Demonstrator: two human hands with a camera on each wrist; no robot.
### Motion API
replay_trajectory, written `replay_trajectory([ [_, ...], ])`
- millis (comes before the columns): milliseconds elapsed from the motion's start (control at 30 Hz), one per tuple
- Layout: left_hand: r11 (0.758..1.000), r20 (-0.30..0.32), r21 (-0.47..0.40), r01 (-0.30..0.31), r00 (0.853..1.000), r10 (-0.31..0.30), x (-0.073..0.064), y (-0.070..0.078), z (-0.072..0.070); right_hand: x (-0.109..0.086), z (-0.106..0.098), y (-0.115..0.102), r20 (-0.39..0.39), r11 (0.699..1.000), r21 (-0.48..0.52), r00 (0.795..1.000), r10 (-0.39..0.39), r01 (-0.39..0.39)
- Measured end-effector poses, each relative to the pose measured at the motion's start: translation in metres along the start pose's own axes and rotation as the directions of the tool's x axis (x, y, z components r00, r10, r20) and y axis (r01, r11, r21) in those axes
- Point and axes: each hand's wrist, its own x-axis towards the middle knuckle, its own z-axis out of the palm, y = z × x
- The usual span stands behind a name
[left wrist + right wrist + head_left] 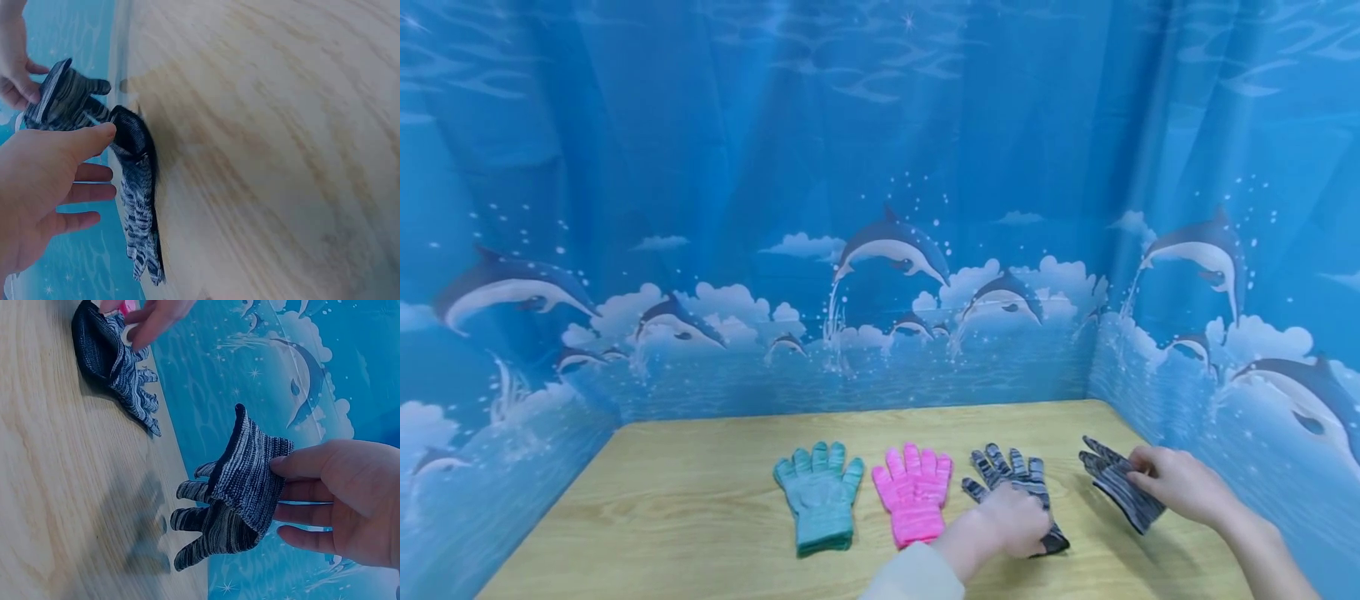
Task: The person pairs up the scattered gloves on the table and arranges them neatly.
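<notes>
My right hand [1183, 483] holds a black-and-grey striped knit glove [247, 475] clear of the wooden table, its thumb and fingers pinching the fabric. The glove's cuff gapes and its fingers point away from my hand. A matching striped glove [134, 178] lies on the table, with its dark cuff toward me. Over that one is my left hand [1017, 518], covering part of its palm in the head view. In the left wrist view its fingers are loosely extended and the thumb tip overlaps the cuff.
Left of the striped glove lie a pink glove [913, 492] and, farther left, a teal glove [820, 496], both flat with fingers pointing away. The wooden table [685, 500] is bordered by a blue dolphin-print curtain [760, 167] at the back and sides.
</notes>
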Motion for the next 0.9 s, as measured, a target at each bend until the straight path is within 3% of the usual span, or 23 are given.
replay_trajectory([
  [167, 0.999, 0.034, 0.015, -0.039, 0.999, 0.038, -0.002, 0.007, 0.004, -0.001, 0.002, -0.007, -0.006, 1.0, 0.001, 1.0, -0.025, 0.025],
  [467, 0.97, -0.041, 0.201, -0.139, 0.988, 0.15, -0.015, 0.006, 0.014, 0.002, 0.007, -0.016, -0.078, 0.995, -0.047, 0.993, -0.093, 0.09],
  [800, 0.978, 0.045, 0.13, -0.162, 0.987, 0.157, -0.027, 0.0, 0.023, 0.005, 0.015, -0.022, -0.158, 0.978, -0.144, 0.972, -0.173, 0.151],
  [900, 0.98, 0.066, 0.114, -0.164, 0.985, 0.157, -0.028, 0.0, 0.024, 0.007, 0.021, -0.024, -0.18, 0.964, -0.167, 0.955, -0.237, 0.208],
])
